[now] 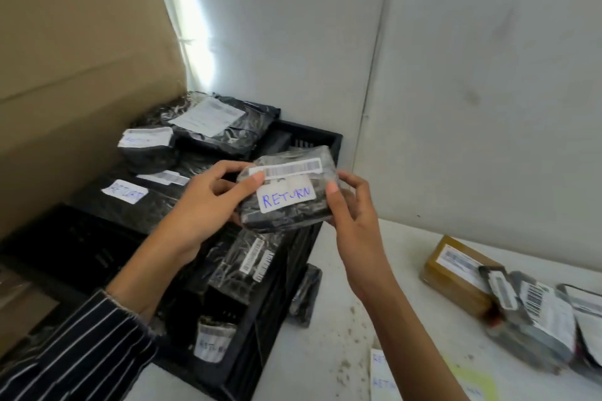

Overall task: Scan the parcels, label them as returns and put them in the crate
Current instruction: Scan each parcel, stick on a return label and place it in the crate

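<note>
Left hand (205,205) and right hand (355,215) raised together; fingers (249,184) pinch parcel (286,195) ends.

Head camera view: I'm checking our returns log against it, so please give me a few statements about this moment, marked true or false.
1. The left hand and right hand both hold a small black plastic-wrapped parcel bearing a white RETURN label. True.
2. That parcel has no barcode. False: a white barcode strip sits above the label.
3. The black plastic crate already holds parcels marked RETURN. True.
4. Every parcel is already in the crate. False: a brown cardboard box and other parcels lie on the white table.
</note>
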A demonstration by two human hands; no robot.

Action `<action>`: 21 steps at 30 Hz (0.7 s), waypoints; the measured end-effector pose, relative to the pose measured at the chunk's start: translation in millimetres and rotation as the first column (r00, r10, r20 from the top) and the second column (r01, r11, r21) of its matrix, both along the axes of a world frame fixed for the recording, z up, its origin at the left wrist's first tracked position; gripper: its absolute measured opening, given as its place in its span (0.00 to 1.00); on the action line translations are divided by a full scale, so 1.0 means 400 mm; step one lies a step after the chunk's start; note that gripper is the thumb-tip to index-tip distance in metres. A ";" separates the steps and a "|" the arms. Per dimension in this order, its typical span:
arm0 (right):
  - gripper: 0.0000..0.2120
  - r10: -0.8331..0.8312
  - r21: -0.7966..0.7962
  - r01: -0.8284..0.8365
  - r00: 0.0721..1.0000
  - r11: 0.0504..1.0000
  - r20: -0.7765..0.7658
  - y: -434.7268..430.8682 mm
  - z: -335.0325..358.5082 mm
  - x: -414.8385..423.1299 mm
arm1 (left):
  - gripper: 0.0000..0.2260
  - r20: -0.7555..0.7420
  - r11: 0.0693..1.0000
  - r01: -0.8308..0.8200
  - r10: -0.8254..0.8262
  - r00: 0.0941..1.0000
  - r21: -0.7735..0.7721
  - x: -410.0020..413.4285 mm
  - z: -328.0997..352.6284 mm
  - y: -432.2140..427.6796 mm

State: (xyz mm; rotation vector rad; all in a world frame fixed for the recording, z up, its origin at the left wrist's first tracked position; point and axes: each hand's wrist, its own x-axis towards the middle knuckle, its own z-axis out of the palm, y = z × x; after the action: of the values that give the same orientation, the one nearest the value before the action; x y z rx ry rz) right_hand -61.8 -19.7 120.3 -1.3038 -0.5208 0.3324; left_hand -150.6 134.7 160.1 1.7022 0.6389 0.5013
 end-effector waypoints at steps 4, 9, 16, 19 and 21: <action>0.21 -0.017 -0.256 0.087 0.965 0.963 0.262 0.067 -0.094 -0.026 | 0.13 -0.037 0.979 -0.133 0.129 0.991 -0.155 -0.039 -0.031 0.092; 0.25 0.090 -0.482 0.221 0.836 0.848 0.542 0.093 -0.223 -0.060 | 0.09 -0.268 0.990 -0.108 0.081 0.960 -0.088 -0.041 -0.098 0.144; 0.27 0.003 -0.432 0.264 0.851 0.862 0.525 0.103 -0.244 -0.071 | 0.23 -0.534 0.970 -0.135 0.007 0.845 -0.202 0.062 -0.235 0.151; 0.27 -0.014 -0.424 0.273 0.854 0.864 0.521 0.104 -0.247 -0.075 | 0.27 -0.533 0.946 -0.169 -0.006 0.846 -0.278 0.098 -0.296 0.155; 0.25 -0.012 -0.424 0.272 0.853 0.864 0.522 0.107 -0.249 -0.077 | 0.26 -0.532 0.952 -0.174 0.013 0.846 -0.253 0.122 -0.314 0.142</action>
State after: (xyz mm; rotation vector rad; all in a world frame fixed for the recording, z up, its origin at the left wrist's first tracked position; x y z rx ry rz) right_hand -92.4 23.1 20.6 -1.9349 -0.8067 -0.0282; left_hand -102.0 191.6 34.6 1.5241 1.1410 -0.0152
